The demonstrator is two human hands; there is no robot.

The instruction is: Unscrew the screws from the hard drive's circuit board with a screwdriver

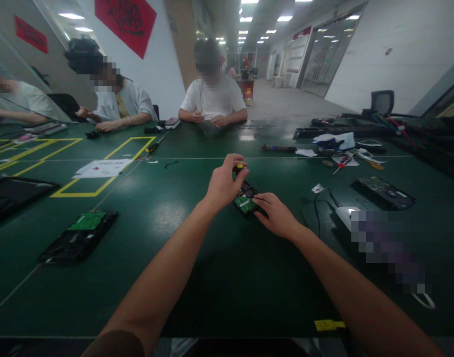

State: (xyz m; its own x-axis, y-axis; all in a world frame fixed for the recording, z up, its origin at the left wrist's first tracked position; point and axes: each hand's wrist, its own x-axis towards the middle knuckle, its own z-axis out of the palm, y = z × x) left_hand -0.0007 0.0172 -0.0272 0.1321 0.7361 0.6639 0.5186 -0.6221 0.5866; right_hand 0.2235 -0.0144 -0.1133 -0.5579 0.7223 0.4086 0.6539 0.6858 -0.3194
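A small black device with a green circuit board (245, 197) lies on the green table (212, 277) in front of me. My left hand (223, 183) is closed around a screwdriver with a yellow and black handle (240, 167), held upright over the device. My right hand (275, 214) rests on the device's near right edge, its fingers curled and pressing it down.
Another opened device with a green board (80, 237) lies at the left, a third (383, 191) at the right. A white box with a cable (344, 213) sits right of my hand. Three people sit across the table. Tools and cables clutter the far right (346, 144).
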